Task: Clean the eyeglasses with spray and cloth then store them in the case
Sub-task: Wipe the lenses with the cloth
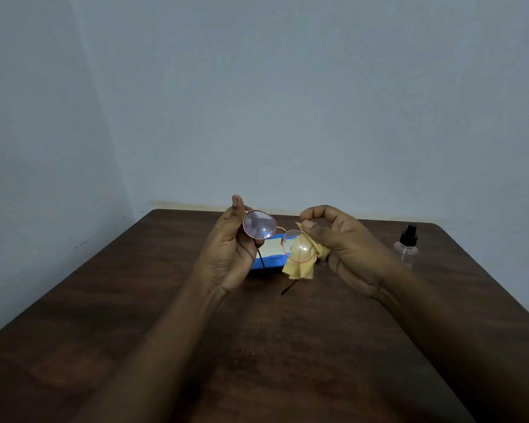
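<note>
Red-rimmed round eyeglasses (259,228), one pair, sit gripped in the left hand (231,254) above the dark wooden bench (135,300); the right hand (342,245) pinches one yellow cloth (300,264) over a lens. One open blue case (271,257) shows pale lining; one clear spray bottle (406,247) stands apart.

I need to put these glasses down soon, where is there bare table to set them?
Bare wood: the left side of the table, from its edge to the left hand; the near stretch between the forearms, in front of the blue case; a narrower strip between the right hand and the spray bottle. Crowded: mid-table, where eyeglasses, cloth and case bunch.
</note>
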### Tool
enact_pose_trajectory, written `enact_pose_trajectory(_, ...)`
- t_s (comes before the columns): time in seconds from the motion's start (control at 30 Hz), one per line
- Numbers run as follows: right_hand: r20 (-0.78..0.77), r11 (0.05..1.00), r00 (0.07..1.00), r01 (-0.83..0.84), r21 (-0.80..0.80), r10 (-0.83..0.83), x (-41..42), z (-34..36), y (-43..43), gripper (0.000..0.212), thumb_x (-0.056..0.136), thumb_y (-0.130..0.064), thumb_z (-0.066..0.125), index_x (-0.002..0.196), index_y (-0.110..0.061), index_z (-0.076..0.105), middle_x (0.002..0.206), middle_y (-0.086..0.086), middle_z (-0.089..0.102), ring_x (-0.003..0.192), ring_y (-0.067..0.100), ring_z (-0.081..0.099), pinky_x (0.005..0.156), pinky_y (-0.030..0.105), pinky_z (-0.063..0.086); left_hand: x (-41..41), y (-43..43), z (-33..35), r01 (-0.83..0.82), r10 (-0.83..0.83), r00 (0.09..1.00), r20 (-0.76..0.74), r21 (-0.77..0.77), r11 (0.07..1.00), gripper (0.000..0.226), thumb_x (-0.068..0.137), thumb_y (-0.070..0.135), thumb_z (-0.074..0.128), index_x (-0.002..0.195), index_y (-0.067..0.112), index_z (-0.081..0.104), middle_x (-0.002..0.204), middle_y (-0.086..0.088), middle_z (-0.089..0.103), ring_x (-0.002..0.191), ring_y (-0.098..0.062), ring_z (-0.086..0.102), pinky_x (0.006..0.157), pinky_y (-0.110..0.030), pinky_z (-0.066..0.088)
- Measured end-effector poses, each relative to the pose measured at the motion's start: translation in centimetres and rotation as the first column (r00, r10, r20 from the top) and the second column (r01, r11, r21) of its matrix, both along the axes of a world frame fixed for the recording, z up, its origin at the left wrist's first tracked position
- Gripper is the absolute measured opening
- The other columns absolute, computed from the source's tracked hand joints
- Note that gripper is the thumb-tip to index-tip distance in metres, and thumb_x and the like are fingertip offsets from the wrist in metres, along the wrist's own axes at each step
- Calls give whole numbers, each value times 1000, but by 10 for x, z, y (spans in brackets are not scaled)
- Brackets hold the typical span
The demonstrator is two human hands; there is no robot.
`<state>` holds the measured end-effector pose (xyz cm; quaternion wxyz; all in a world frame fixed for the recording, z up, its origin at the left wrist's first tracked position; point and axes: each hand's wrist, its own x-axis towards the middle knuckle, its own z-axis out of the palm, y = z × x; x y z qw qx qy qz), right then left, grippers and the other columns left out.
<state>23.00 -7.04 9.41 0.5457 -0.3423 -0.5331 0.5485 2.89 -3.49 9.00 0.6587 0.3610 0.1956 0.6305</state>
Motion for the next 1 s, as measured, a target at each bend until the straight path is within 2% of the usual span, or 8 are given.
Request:
enact_pose_trajectory(0.2, 126, 996, 991, -57, 69, 48, 7, -3, -1, 14, 104, -9, 60, 116, -16, 64, 80, 2, 66, 62, 10, 58, 60, 27, 52, 0, -1, -1, 47, -46, 999, 22, -37, 998, 30, 87, 45, 61, 71, 21, 70, 73, 2, 63, 68, -15, 68, 59, -26, 45)
enact_pose_trajectory(0.3, 86, 989, 994, 53, 138, -65, 3, -4, 0, 15, 107, -14, 60, 116, -25, 65, 75, 4, 64, 61, 14, 57, 53, 29, 51, -3, 0, -4, 65, -65, 998, 13, -5, 998, 32, 90, 44, 63, 68, 23, 73, 75, 2, 67, 73, -16, 71, 59, -26, 46)
enact_pose_trajectory(0.5, 128, 959, 978, 128, 252, -165, 12, 11, -1, 15, 104, -31, 63, 118, -37, 62, 80, 0, 71, 68, 15, 67, 53, 31, 55, -9, 1, 3, -86, 123, 958, -260, 148, 985, 56, 98, 54, 51, 59, 18, 72, 64, 1, 68, 69, -16, 69, 79, -35, 49)
enact_pose_trajectory(0.63, 201, 955, 961, 131, 266, -188, 17, 19, -3, 17, 105, -33, 63, 120, -37, 59, 74, -3, 68, 65, 15, 64, 55, 36, 57, -26, -7, 19, -201, 471, 627, -621, 455, 868, 61, 102, 65, 36, 93, 23, 81, 103, 10, 80, 102, -5, 71, 89, -29, 49)
enact_pose_trajectory(0.73, 254, 945, 941, 147, 294, -225, 15, 20, -6, 16, 104, -36, 64, 119, -40, 57, 77, 1, 68, 74, 22, 67, 62, 42, 56, -32, -22, 42, -27, 615, 417, -670, 667, 745, 29, 100, 46, 49, 99, 39, 78, 123, 23, 70, 126, 1, 56, 107, -39, 43)
enact_pose_trajectory(0.83, 271, 938, 931, 158, 309, -246, 11, 21, -8, 18, 103, -38, 64, 118, -40, 56, 82, 8, 72, 83, 28, 70, 71, 46, 55, -27, -35, 62, 182, 619, 94, -780, 625, 760, 25, 89, 50, 52, 91, 45, 77, 137, 34, 54, 135, 7, 35, 116, -41, 22)
enact_pose_trajectory(0.9, 292, 935, 920, 166, 314, -262, 9, 21, -10, 17, 105, -36, 63, 120, -38, 55, 85, 8, 75, 81, 21, 73, 70, 43, 56, -26, -39, 71, 284, 522, 17, -853, 505, 815, 33, 85, 60, 52, 94, 42, 79, 144, 36, 47, 140, 5, 30, 121, -44, 19)
enact_pose_trajectory(1.0, 292, 932, 914, 187, 310, -281, 7, 23, -13, 14, 107, -31, 61, 118, -35, 54, 82, 5, 76, 72, 14, 72, 62, 31, 58, -26, -42, 73, 363, 347, 83, -934, 353, 863, 33, 84, 64, 61, 93, 40, 82, 148, 28, 50, 135, 6, 46, 119, -44, 34)
